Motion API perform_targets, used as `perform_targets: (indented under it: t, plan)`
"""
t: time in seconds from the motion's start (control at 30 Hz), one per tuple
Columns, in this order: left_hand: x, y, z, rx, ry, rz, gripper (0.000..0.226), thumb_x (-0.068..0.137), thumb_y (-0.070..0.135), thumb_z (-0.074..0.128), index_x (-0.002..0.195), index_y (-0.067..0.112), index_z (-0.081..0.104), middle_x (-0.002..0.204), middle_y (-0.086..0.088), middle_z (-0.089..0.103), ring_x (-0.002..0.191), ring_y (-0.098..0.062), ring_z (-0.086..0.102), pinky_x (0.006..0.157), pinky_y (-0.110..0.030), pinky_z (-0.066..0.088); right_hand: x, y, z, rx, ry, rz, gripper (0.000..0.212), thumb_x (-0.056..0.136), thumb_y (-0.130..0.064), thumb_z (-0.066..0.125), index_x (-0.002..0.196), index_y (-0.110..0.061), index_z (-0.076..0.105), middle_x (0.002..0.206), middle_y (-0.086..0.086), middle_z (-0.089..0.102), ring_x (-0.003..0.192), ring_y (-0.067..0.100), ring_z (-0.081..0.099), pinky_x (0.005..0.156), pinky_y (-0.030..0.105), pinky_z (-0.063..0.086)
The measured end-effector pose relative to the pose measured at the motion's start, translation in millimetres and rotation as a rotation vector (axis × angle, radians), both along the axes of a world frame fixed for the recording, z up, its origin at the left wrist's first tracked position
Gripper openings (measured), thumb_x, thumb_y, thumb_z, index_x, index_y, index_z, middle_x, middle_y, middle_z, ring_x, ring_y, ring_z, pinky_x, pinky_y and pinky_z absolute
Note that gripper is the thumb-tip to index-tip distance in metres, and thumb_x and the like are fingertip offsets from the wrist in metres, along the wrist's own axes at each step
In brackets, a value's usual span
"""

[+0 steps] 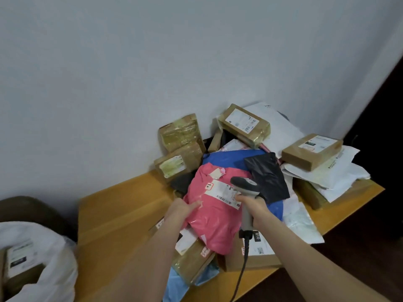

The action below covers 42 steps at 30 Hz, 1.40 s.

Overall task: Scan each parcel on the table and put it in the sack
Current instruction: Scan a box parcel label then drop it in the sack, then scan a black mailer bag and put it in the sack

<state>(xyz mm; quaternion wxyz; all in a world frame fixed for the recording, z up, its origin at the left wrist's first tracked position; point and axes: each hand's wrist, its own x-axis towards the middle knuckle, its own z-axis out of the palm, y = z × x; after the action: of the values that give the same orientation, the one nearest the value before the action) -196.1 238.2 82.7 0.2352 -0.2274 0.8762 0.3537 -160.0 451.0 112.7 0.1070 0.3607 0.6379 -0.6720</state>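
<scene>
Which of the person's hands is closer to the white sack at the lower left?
Left. The left hand grips the pink parcel at its left edge, the side toward the white sack. The right hand holds the scanner at that parcel's other side, farther off.

Wooden table, yellow-orange top, pushed against a white wall; left part bare. Lying directly on it:
- taped cardboard box at the heap's far left
- brown box labelled "010" at the near edge
- taped parcel beside it
- light-blue poly mailer at the front edge
- translucent white bag on the right

White mailers possibly too; their base is hidden.
</scene>
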Motion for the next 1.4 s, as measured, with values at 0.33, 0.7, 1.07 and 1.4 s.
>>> perform_targets:
  t: [0.33,0.7,1.07,1.4]
  plan:
    - [-13.7,-30.6,33.4,-0.038,0.245,0.264,0.017,0.084,0.037,0.071,0.089,0.021,0.073,0.075,0.004,0.067,0.069,-0.014,0.06,0.059,-0.024,0.045,-40.8,6.6,4.9,-0.172,0.03,0.248,0.016,0.085,-0.008,0.07,0.097,0.002,0.064,0.073,0.015,0.068,0.053,0.022,0.062,0.05,0.029,0.053]
    - [0.5,-92.4,98.2,-0.57,0.257,0.012,0.03,0.089,0.02,0.058,0.118,0.015,0.06,0.122,-0.012,0.061,0.113,-0.031,0.055,0.094,-0.039,0.046,-46.1,-35.4,20.0,-0.217,0.08,0.396,0.014,0.084,-0.009,0.072,0.091,-0.002,0.062,0.074,0.012,0.063,0.058,0.02,0.059,0.055,0.032,0.053]
    - [-36.0,95.4,26.5,-0.408,0.548,-0.516,0.038,0.093,0.015,0.052,0.13,0.018,0.052,0.131,-0.006,0.043,0.125,-0.024,0.04,0.096,-0.036,0.042,-12.0,46.3,-11.8,-0.16,0.031,0.002,0.011,0.087,-0.007,0.068,0.08,-0.005,0.06,0.068,0.013,0.061,0.052,0.019,0.055,0.046,0.025,0.043]
    - [11.2,208.1,-14.9,-0.193,0.299,-0.634,0.038,0.092,0.029,0.058,0.128,0.02,0.054,0.127,-0.005,0.053,0.116,-0.024,0.052,0.091,-0.037,0.047,43.5,143.9,-38.1,-0.077,-0.046,-0.242,0.014,0.086,-0.006,0.068,0.075,-0.003,0.061,0.064,0.01,0.06,0.053,0.018,0.056,0.047,0.027,0.045]
